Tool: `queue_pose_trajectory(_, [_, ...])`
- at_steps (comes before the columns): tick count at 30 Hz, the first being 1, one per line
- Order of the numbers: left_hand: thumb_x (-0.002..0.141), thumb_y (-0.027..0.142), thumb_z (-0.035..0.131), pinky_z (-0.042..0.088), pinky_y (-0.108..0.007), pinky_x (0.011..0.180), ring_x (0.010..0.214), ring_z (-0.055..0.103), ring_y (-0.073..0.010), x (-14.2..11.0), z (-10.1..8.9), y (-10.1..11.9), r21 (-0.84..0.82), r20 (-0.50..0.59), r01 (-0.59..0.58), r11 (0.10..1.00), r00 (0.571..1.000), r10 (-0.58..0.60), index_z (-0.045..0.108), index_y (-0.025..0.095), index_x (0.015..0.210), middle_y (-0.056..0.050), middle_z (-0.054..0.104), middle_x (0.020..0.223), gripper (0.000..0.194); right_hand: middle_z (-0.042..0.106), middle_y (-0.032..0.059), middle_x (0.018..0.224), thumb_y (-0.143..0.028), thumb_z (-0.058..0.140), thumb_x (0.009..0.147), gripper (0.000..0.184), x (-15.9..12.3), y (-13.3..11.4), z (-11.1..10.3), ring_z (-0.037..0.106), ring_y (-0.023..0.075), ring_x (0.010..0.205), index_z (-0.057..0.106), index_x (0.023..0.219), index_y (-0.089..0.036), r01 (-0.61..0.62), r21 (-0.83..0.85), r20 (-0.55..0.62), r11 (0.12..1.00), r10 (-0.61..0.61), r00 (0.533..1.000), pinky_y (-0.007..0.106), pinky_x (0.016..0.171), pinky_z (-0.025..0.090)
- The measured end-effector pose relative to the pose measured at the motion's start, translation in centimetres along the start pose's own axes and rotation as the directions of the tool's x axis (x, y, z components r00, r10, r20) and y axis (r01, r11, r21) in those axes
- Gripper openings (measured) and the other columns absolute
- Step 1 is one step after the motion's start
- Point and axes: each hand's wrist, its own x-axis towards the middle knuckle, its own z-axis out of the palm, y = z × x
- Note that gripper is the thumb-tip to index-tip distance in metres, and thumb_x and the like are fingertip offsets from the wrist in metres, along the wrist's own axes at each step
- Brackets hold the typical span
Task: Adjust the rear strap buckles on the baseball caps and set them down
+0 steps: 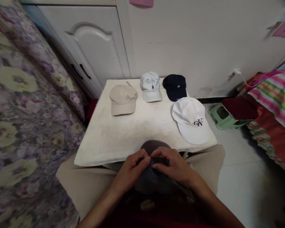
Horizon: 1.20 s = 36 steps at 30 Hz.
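Note:
A dark grey cap [155,144] is in my lap, partly over the near table edge, its rounded front showing beyond my fingers. My left hand [135,165] pinches the cap's edge near an opening, thumb against fingers. Close beside it, my right hand [173,165] is also closed on the cap, with thumb and fingers around the opening's rim. The fingertips of both hands almost meet. What exactly lies between them is too dark and small to make out. A white cap with black letters [192,120] lies on the table to the right of my hands.
On the cream-covered table [104,139] are a beige cap [123,99], a pale blue cap [151,87] and a navy cap [175,87]. A floral curtain [26,126] hangs at left by a white cabinet [92,41]. A green stool [222,115] and a bed [275,126] are at right.

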Motion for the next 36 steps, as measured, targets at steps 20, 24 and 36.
queue_pose_trajectory(20, [0.086, 0.042, 0.069, 0.033, -0.023, 0.058, 0.063, 0.047, -0.0116, 0.4, -0.6, -1.6, -0.298, 0.025, 0.081, 0.951, 0.997, -0.077, 0.052, 0.018, 0.071, 0.000, 0.059, 0.074, 0.033, 0.067, -0.0001, 0.091, -0.016, 0.068, 0.084, 0.019, -0.1, 0.4, 0.3, 0.062, 0.0170, 0.084, 0.064, 0.101, -0.024, -0.108, 0.175, 0.007, 0.979, 0.109, 0.994, 0.030, 0.074, 0.048])
queue_pose_trajectory(24, [0.089, 0.050, 0.061, 0.032, -0.024, 0.055, 0.057, 0.043, -0.0121, 0.3, -1.0, -1.4, -0.358, 0.066, 0.157, 0.921, 0.988, -0.142, 0.062, 0.017, 0.076, 0.002, 0.054, 0.064, 0.036, 0.067, -0.0009, 0.087, -0.019, 0.069, 0.084, 0.017, 0.0, 0.7, 0.4, 0.062, 0.0151, 0.079, 0.063, 0.099, -0.022, -0.152, 0.352, 0.038, 0.924, 0.148, 0.988, 0.028, 0.071, 0.048])
queue_pose_trajectory(36, [0.085, 0.039, 0.065, 0.038, -0.024, 0.061, 0.069, 0.054, -0.0150, 0.3, -1.2, -0.7, -0.434, 0.090, 0.162, 0.886, 0.987, -0.136, 0.063, 0.020, 0.091, 0.000, 0.062, 0.080, 0.019, 0.066, -0.0009, 0.078, -0.028, 0.073, 0.083, 0.020, 0.2, 1.4, 1.0, 0.060, 0.0127, 0.066, 0.063, 0.098, -0.020, -0.224, 0.567, 0.115, 0.792, 0.193, 0.974, 0.026, 0.063, 0.048])
